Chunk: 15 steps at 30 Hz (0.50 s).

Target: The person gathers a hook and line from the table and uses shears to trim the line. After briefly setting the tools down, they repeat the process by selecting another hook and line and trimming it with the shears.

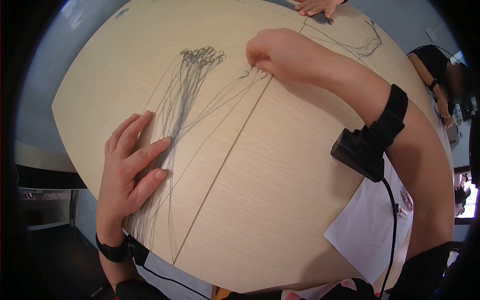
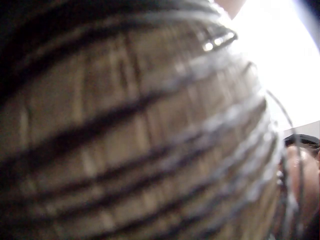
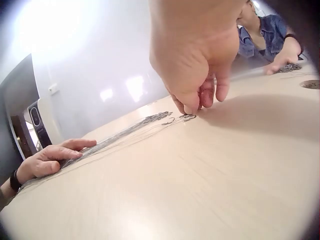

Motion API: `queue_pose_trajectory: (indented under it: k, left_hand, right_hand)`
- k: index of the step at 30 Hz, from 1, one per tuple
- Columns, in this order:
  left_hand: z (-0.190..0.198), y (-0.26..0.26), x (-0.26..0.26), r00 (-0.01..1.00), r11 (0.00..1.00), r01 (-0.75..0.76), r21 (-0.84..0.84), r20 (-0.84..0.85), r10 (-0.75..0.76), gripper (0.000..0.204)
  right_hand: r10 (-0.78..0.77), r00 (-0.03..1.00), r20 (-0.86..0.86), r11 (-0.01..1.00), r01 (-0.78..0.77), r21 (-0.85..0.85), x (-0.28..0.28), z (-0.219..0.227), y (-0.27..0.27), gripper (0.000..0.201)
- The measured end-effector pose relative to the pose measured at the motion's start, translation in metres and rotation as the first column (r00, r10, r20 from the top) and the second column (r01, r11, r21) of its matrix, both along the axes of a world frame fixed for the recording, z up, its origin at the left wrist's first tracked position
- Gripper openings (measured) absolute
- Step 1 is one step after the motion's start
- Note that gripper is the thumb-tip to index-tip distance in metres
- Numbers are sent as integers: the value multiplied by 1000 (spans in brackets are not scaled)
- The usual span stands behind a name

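A bundle of dark fishing lines (image 1: pixel 182 107) lies along the light wooden table, with a cluster of metal fish hooks (image 1: pixel 202 55) at its far end. My left hand (image 1: pixel 132 162) rests over the lines, fingers spread and relaxed, fingertips on the strands. To the right of the cluster, my right hand (image 1: pixel 270 52) pinches a fish hook at the table surface; its fingertips partly hide it. Two loose fish hooks (image 3: pixel 171 120) lie right beside those fingers, their thin lines running back to the bundle. Blurred dark strands (image 2: pixel 150 100) fill the left wrist view.
A seam (image 1: pixel 220 175) crosses the table (image 1: pixel 270 200). White paper (image 1: pixel 360 225) lies at the near right, with small tools (image 1: pixel 404 202) by it. Across the table, another person's hand (image 1: pixel 317 7) rests by a second hook pile (image 1: pixel 321 19). Cables trail from both wrist cameras.
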State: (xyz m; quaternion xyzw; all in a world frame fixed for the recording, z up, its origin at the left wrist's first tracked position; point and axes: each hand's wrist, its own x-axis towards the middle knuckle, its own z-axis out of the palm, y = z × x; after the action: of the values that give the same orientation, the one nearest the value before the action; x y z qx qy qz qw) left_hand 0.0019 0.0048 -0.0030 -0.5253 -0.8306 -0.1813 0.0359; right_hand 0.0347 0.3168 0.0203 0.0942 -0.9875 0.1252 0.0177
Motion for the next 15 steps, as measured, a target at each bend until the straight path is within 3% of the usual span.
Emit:
queue_pose_trajectory:
  k: [9, 15]
  left_hand:
    - [-1, -1, 0, 1000, 1000, -8, 7, 4, 8, 38]
    - [1, 0, 0, 1000, 1000, -9, 4, 4, 9, 38]
  right_hand:
    - [-78, 997, -1, 995, 77, -61, -1, 0, 0, 8]
    - [-71, 997, 17, 997, 70, 13, -4, 2, -1, 13]
